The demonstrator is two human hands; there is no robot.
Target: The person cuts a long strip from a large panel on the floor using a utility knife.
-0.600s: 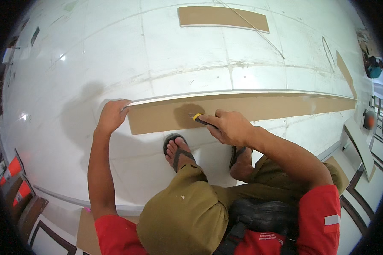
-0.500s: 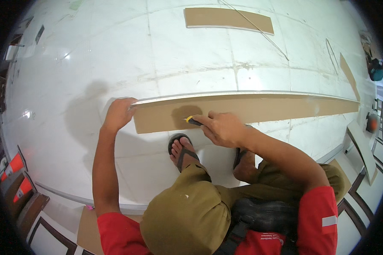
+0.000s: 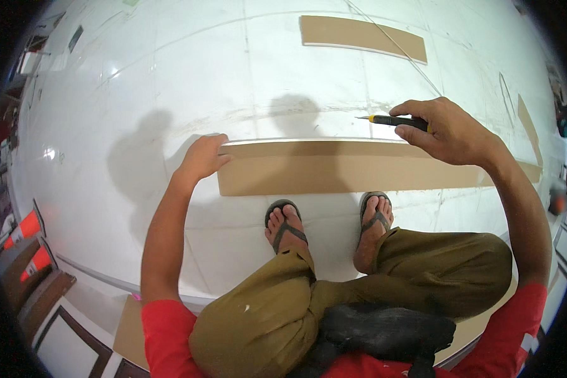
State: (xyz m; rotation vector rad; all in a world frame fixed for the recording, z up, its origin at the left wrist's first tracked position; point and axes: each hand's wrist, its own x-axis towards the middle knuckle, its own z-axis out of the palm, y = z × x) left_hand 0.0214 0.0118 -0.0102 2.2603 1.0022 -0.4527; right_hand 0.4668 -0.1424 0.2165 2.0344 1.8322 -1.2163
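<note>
Here, knife [image 3: 390,120] and pale sleeve patch [image 3: 527,343].

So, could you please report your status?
Left hand gripping long brown board, left end. Right hand holding yellow-and-black utility knife. Sandalled feet close to board's near edge.

Two hands [image 3: 203,157], one utility knife [image 3: 389,120], one long board [image 3: 258,176], two sandals [image 3: 294,231], two cones [image 3: 25,227]
</note>
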